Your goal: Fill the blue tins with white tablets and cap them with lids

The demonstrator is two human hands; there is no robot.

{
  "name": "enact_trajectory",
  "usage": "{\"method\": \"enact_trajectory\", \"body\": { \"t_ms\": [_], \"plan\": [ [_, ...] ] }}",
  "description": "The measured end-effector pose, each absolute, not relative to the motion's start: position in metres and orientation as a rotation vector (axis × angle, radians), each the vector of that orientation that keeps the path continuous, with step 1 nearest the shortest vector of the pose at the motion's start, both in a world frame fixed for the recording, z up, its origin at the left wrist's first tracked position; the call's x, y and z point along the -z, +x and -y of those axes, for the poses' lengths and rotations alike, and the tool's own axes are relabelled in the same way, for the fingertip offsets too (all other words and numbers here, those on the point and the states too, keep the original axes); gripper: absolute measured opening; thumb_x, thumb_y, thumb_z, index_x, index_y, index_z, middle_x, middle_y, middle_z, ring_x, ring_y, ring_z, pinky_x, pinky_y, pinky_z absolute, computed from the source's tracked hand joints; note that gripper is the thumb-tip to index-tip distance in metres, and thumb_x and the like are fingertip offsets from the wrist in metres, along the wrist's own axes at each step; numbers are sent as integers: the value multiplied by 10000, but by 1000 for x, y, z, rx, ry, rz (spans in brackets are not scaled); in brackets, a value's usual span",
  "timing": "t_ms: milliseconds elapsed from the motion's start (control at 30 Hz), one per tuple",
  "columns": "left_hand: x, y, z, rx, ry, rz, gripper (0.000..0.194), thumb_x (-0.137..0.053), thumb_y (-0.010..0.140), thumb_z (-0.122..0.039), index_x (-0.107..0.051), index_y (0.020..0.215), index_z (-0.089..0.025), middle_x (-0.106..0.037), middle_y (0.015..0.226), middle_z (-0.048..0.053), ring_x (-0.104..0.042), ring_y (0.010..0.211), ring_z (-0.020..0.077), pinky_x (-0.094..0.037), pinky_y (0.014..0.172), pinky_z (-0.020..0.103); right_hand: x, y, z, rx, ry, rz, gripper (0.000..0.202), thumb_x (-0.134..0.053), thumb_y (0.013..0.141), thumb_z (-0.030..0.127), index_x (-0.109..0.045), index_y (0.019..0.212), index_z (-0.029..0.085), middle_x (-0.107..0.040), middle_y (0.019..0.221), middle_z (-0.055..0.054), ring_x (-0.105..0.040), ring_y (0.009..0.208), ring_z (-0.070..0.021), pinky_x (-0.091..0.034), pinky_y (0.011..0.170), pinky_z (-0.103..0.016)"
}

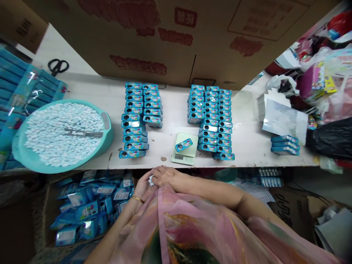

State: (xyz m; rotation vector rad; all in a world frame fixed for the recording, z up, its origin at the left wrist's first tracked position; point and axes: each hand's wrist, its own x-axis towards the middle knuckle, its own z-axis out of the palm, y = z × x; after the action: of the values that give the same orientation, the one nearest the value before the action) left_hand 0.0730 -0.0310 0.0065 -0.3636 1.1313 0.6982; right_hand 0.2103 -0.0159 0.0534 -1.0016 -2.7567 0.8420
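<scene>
Some white pcs (151,180) btwn L hand (141,185) & R fingers (157,174) (partly hidden).

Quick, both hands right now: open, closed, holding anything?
Left hand: cupped, partly closed, holding white pieces.
Right hand: fingers curled over the left; whether it grips any cannot be told.
</scene>
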Motion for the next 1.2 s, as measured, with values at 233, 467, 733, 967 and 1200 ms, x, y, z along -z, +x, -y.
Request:
{"method": "enact_trajectory", "body": {
  "t_ms": [233,467,733,967,1200],
  "plan": [
    [-12,79,25,-711,-415,-998,277,-348,808,-135,-563,978,-94,-625,680,42,-593,561,101,-467,462,167,-42,209,18,-643,-979,2824,59,-417,827,138,-436,865,180,-495,952,-62,-429,961,-180,-417,695,-297],
    [-13,94,11,-783,-384,-980,241,-360,802,-109,-581,896,-95,-634,682,51,-607,619,124,-511,595,233,-20,228,1,-768,-1096,2625,132,-448,810,165,-485,936,161,-519,917,-58,-491,860,-137,-426,705,-238],
    [-13,112,-16,-867,-228,-962,160,-444,757,-105,-593,805,-72,-646,833,144,-605,838,212,-508,722,318,-24,276,-35,-689,-1373,2271,181,-443,762,103,-549,904,141,-537,875,-63,-502,841,-131,-421,760,-230],
    [-9,101,-6,-868,-283,-1003,172,-439,759,-102,-588,841,-78,-643,884,147,-585,905,225,-518,715,311,-8,289,-46,-678,-1428,2297,185,-429,813,173,-576,925,169,-558,900,-61,-523,838,-137,-428,762,-247],
    [-9,81,4,-935,-359,-1037,191,-404,777,-83,-588,825,-72,-650,829,141,-613,827,201,-527,693,300,-28,300,-42,-656,-1407,1961,194,-407,826,165,-589,895,170,-587,856,-52,-536,840,-130,-433,767,-253]
  ]
}}
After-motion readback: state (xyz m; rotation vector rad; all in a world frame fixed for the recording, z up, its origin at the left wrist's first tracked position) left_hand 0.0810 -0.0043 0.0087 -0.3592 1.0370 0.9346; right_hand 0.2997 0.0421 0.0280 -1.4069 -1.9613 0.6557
